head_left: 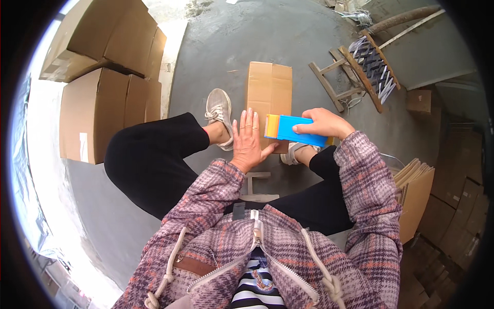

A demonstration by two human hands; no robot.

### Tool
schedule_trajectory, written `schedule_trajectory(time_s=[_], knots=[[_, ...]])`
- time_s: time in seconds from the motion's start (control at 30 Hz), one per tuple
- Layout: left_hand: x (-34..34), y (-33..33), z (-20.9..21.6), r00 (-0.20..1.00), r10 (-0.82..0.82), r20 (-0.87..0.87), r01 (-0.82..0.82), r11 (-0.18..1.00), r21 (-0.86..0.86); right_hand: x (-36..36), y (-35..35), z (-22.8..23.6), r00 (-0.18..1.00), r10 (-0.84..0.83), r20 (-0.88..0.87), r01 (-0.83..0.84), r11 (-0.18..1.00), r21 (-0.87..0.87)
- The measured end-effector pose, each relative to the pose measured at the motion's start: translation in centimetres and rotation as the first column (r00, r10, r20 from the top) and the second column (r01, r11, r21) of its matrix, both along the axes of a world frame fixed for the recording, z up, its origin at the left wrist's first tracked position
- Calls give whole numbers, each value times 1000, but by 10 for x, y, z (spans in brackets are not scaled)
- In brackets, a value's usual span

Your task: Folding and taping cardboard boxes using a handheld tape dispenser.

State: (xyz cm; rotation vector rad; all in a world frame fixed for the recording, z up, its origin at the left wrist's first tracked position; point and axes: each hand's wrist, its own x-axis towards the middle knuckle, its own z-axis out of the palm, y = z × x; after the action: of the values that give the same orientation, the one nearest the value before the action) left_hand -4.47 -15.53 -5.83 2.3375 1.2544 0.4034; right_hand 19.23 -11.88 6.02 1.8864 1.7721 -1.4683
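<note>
A closed brown cardboard box [269, 92] lies on the floor between my feet, its long side pointing away from me. My left hand [248, 140] rests flat on the near left part of its top, fingers stretched out and pointing away. In my right hand [325, 126] is a blue block-shaped tool with a yellow-orange end [300, 130]. The thumb lies on its top, while the other fingers are mostly hidden behind it. The yellow-orange end is over the box's near right part; whether it touches the cardboard I cannot tell.
Large cardboard boxes [110, 103] are stacked on the left. A wooden stool with a woven seat [360, 67] lies at the far right. Flattened cardboard sheets [414, 193] stand near my right elbow, and a small box [419, 101] sits farther back. My shoes [219, 110] flank the box.
</note>
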Motion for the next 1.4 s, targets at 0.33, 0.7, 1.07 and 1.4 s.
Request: schedule_trajectory(time_s=[0.33, 0.7, 1.07, 1.4], knots=[[-5, -2, 6, 988, -67, -136, 72, 997, 30, -8, 8, -1, 999, 21, 27, -20, 999, -48], [-6, 1, 10, 968, -84, -237, 97, 994, 41, 6, 8, 2, 995, 96, 18, -94, 992, -84], [-4, 2, 9, 973, -60, -223, 72, 996, 45, 58, -18, -2, 992, 126, -1, -126, 991, -42], [1, 0, 9, 896, -296, -331, 346, 932, 105, 52, -17, -17, 987, 132, 90, -131, 991, -11]])
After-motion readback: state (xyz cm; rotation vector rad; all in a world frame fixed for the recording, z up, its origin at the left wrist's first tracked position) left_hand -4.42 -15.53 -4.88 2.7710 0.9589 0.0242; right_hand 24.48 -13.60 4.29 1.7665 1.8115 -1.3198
